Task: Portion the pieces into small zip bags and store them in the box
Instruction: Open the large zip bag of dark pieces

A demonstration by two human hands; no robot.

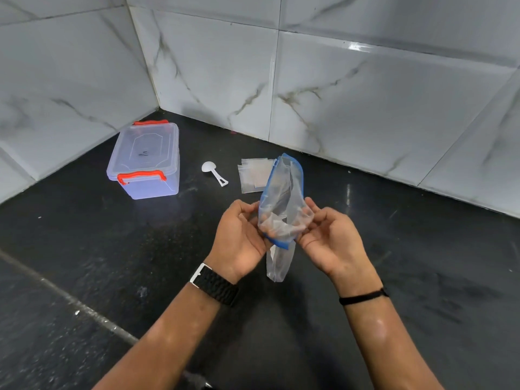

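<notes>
I hold the big bag (282, 204) above the table (84, 249), left hand (242, 235) and right hand (329, 237) each pinching one side of its blue zip, I judge to spread the mouth. The small bags (253, 174) and scoop (213, 173) lie just beyond (within easy reach); the box (145, 160) sits lidded, left.

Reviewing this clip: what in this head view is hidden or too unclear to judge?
- Contents of the large zip bag: head view; creased, glary plastic and the fingers of the left hand and right hand obscure them.
- Inside of the box: its shut, frosted lid blocks the view.
- Small zip bags: overlapped in a pile and partly behind the large bag, so no count.
- Spoon: too small to read markings.
</notes>
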